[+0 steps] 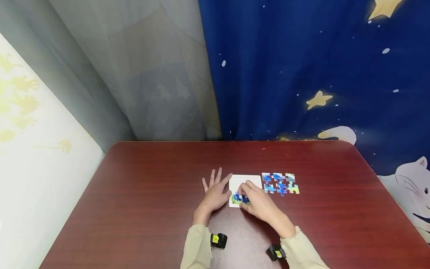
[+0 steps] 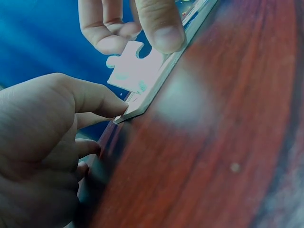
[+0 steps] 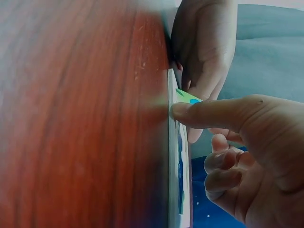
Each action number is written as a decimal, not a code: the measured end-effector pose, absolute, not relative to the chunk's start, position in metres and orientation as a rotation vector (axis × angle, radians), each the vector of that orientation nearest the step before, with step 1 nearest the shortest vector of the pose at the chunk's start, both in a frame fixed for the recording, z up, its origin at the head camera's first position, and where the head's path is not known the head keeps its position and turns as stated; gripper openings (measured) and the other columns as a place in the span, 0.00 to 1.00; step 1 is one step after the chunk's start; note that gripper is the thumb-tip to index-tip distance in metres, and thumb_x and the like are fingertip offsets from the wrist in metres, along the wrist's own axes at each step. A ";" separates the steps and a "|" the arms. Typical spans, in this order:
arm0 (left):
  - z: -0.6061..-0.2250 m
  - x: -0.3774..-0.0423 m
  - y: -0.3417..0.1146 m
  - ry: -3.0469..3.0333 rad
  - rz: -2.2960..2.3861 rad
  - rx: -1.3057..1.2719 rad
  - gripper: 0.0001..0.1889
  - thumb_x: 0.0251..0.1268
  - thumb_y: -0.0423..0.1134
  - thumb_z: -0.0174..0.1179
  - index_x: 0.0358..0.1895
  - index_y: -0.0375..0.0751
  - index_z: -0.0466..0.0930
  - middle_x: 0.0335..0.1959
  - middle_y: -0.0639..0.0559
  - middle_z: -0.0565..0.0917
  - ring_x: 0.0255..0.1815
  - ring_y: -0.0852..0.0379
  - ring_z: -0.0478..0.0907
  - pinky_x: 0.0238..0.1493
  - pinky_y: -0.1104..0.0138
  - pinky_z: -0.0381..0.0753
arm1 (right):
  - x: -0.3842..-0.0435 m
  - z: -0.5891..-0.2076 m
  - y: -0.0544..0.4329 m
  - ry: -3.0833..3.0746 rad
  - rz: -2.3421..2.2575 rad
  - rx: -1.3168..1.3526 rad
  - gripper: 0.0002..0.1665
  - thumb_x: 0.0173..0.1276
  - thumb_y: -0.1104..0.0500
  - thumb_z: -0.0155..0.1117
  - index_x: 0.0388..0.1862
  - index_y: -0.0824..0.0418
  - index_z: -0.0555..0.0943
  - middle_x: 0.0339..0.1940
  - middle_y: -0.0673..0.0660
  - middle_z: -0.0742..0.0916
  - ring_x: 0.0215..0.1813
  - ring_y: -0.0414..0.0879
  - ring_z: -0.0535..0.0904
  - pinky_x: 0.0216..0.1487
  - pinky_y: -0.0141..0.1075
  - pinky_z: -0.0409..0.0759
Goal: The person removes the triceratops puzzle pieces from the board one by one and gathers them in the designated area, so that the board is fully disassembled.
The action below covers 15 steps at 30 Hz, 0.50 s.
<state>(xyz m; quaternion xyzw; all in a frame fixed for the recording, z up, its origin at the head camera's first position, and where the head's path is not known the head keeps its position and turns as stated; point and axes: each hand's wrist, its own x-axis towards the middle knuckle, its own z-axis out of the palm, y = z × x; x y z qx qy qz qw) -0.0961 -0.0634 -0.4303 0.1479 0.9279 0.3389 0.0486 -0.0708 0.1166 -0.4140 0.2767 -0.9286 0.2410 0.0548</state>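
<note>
A white square puzzle tray lies on the table, with blue and green picture pieces in its near part. My left hand, fingers spread, rests at the tray's left side, its index finger and thumb touching the edge. Over the near part of the tray, my right hand pinches a puzzle piece between thumb and fingers. That piece stands tilted up from the tray near the corner, its pale back facing the left wrist camera. In the right wrist view, the right thumb presses close by the tray's rim.
Several loose puzzle pieces lie in two rows just right of the tray. The reddish-brown table runs back to a grey curtain and a blue star-patterned curtain. A white wall stands on the left.
</note>
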 end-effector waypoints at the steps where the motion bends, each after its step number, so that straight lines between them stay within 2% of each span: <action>1: -0.430 -0.096 -0.063 2.827 1.036 0.447 0.30 0.59 0.37 0.51 0.69 0.47 0.64 0.73 0.39 0.48 0.73 0.41 0.34 0.61 0.37 0.25 | -0.071 -0.414 0.117 -2.816 0.715 0.854 0.18 0.49 0.60 0.75 0.33 0.55 0.73 0.29 0.47 0.71 0.25 0.38 0.66 0.24 0.29 0.68; 7: -0.431 -0.096 -0.063 2.831 1.047 0.436 0.30 0.59 0.37 0.51 0.68 0.47 0.64 0.73 0.39 0.48 0.73 0.41 0.34 0.61 0.38 0.24 | -0.071 -0.413 0.118 -2.801 0.685 0.885 0.15 0.50 0.59 0.70 0.35 0.56 0.74 0.28 0.44 0.70 0.20 0.37 0.64 0.21 0.28 0.66; 15: -0.431 -0.097 -0.062 2.833 1.056 0.449 0.31 0.57 0.37 0.51 0.68 0.47 0.65 0.73 0.39 0.49 0.73 0.41 0.34 0.61 0.37 0.24 | -0.073 -0.411 0.127 -2.840 0.854 0.792 0.16 0.48 0.58 0.69 0.36 0.56 0.75 0.28 0.46 0.74 0.26 0.36 0.67 0.25 0.29 0.68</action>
